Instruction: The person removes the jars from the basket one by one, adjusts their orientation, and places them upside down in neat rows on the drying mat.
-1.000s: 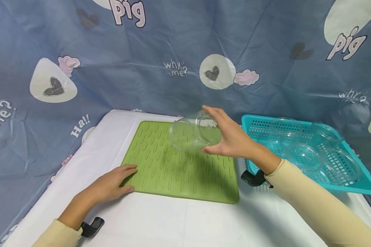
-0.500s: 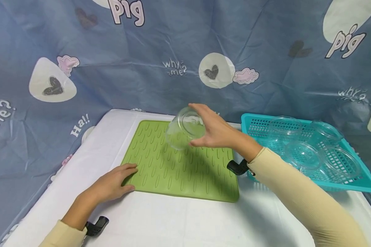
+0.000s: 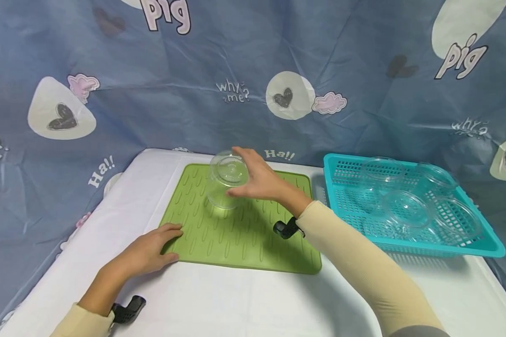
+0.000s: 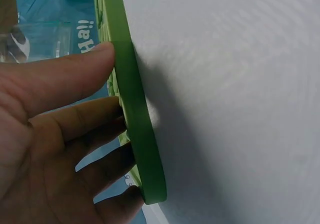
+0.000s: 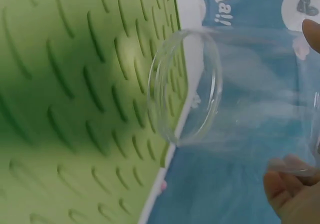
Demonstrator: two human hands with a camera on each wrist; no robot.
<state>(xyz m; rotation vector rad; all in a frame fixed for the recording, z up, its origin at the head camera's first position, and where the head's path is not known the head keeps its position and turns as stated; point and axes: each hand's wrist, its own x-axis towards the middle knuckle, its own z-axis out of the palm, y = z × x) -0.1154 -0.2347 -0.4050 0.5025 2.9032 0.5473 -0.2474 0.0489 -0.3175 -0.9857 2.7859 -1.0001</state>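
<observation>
My right hand [image 3: 259, 178] grips a clear, cylindrical jar [image 3: 219, 194] by its base end, thumb and fingers spread around it. The jar is upside down, mouth toward the green ribbed mat [image 3: 244, 243], over its back-left part. In the right wrist view, the ringed rim of the jar [image 5: 215, 84] is close to the mat. My left hand [image 3: 145, 252] rests at the front-left corner of the mat. In the left wrist view, thumb and fingertips touch the mat's edge [image 4: 137, 119], with the fingers extended.
A turquoise perforated basket [image 3: 430, 250] stands on the right, holding several clear containers [image 3: 406, 210]. White cloth [image 3: 219, 304] covers the table. A blue printed sheet [image 3: 194, 117] hangs behind it.
My right hand has moved left with the jar and turned it from lying sideways to mouth down, lower over the mat. The left hand has stayed at the mat's corner.
</observation>
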